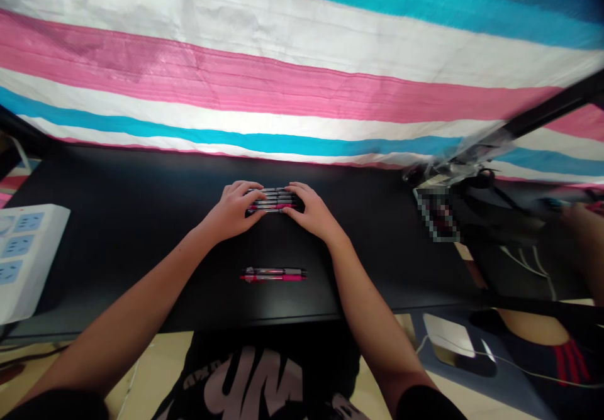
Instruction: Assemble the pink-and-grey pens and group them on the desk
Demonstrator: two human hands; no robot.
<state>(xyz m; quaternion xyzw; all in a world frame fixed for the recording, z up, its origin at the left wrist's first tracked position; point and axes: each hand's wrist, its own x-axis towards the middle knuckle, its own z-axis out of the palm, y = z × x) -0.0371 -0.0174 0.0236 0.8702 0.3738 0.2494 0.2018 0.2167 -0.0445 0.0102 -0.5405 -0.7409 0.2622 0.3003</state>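
Note:
A row of several pens (272,200), mostly black and clear with a pink one among them, lies side by side on the black table. My left hand (238,209) curves around their left ends, thumb at the near side and fingers at the far side. Around the right ends my right hand (309,208) does the same, so the row is gripped between both hands. Closer to me, apart from the row, a black-and-grey pen (276,271) and a pink-and-red pen (278,278) lie parallel.
The black table (141,250) carries a white power strip (44,250) at its left edge. On the right lies a blurred, pixelated flat object (438,214) beside crumpled clear plastic (467,159). A striped sheet (283,93) hangs behind. Another person's hand (587,231) shows at far right.

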